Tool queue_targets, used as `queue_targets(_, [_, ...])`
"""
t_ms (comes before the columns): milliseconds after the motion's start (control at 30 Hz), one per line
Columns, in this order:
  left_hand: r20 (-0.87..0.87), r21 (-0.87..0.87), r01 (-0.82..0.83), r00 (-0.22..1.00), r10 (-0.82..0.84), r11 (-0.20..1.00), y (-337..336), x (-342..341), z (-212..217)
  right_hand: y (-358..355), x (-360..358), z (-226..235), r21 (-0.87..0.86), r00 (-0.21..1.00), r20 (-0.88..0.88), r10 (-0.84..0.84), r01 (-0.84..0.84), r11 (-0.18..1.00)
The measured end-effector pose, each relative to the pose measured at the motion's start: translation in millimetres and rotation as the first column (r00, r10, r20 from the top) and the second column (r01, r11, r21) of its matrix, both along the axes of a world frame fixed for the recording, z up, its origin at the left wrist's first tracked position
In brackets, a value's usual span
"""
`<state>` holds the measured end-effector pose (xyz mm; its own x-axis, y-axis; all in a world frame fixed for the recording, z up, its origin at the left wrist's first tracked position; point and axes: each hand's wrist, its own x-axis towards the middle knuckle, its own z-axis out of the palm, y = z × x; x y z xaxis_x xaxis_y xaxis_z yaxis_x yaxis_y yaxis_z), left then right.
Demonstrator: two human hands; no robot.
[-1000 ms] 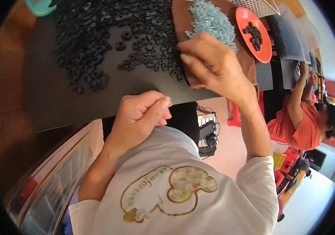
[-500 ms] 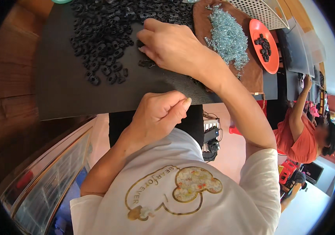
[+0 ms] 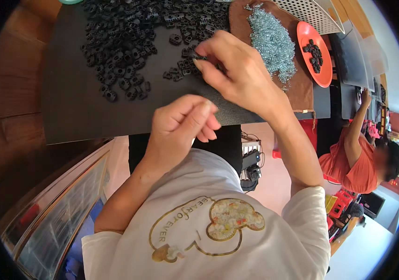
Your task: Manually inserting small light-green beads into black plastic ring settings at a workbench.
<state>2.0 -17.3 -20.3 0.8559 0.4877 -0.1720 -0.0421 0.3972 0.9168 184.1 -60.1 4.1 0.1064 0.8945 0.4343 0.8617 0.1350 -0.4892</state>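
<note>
My right hand [image 3: 241, 70] is over the table, thumb and forefinger pinched on a small black plastic piece [image 3: 193, 53]. Beneath and beside it lies a small group of black pieces [image 3: 176, 73], partly covered by the hand. A large heap of black plastic cord-lock parts [image 3: 120, 51] with holes spreads across the table's far left. My left hand [image 3: 180, 121] is held at the near table edge, thumb pressed on its curled fingers; whatever it holds is hidden. Right of my right hand, a pile of small metal springs [image 3: 271, 44] rests on a brown cloth [image 3: 302, 95].
An orange-red oval plate [image 3: 325, 74] holds several small black pieces at the table's right. Behind it stands a white perforated basket [image 3: 309, 14]. The dark table [image 3: 78, 116] ends just before my body. A person in an orange-red top [image 3: 349, 163] is farther right.
My right hand has moved right and turned, with a black piece now visible in its pinch. The left hand has shifted slightly left and up, its lower fingers loosening.
</note>
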Motion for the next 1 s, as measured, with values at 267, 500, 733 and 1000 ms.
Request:
queue_targets(267, [0.037,-0.173,-0.058,0.997,0.065,0.983,6.0,6.0,-0.9,-45.8,-20.6,-8.1,0.078,0.995,-0.095,0.026,-0.019,0.997])
queue_targets(500, [0.01,-0.147,-0.066,0.998,0.068,0.987,3.6,9.8,-1.5,-55.1,-26.6,-11.3,0.158,0.996,-0.09,0.019,-0.004,0.987])
queue_targets(733, [0.051,-0.152,-0.029,0.998,0.038,0.988,2.5,6.7,-0.8,-61.6,-34.0,2.4,0.126,0.958,-0.284,-0.027,0.065,0.99])
queue_targets(1000, [0.065,-0.198,0.029,0.998,-0.017,0.98,-0.4,5.2,0.5,-67.4,-29.2,-10.3,0.213,0.988,-0.141,0.063,-0.032,0.977])
